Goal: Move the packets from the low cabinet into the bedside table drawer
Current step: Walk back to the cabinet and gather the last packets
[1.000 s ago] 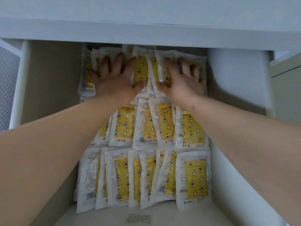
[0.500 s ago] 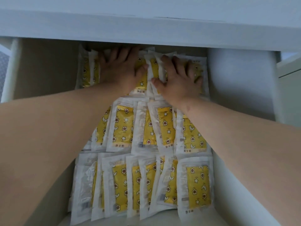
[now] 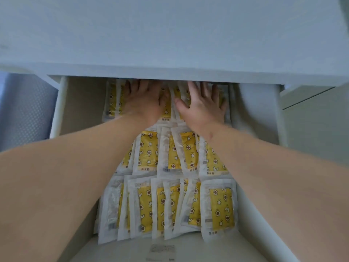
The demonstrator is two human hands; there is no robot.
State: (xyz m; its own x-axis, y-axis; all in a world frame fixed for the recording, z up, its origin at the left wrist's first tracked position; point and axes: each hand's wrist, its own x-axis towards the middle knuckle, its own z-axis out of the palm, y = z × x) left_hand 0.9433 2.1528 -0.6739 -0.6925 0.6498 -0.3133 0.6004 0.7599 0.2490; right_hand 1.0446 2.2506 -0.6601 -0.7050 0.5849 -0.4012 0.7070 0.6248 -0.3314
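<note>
Plainly, no writing can be read: each of the packets [image 3: 170, 167] carries a few small dark characters on the white strip below its yellow panel, too small to make out, and some show a barcode-like mark. The panels are printed with white stars, moons and brown-centred flowers. A pale sticker [image 3: 163, 249] on the drawer floor near the front edge is blurred as well.

The packets lie flat in the open drawer [image 3: 258, 110], in three rows from front to back, overlapping sideways like shingles. Their long axes run front to back, with the lettered strips towards the person. They fill the middle and right of the drawer, leaving a bare strip along its left wall.

Both hands lie palm-down on the back row, fingers straight and a little spread, gripping nothing. The left hand [image 3: 143, 103] covers the left packets and the right hand [image 3: 202, 108] the right ones, thumbs nearly meeting. Their fingertips are hidden under the edge of the grey-white top [image 3: 170, 35], which overhangs the back of the drawer.

A blue-grey dotted surface [image 3: 24, 106] shows to the left, and a pale panel [image 3: 311, 120] to the right.
</note>
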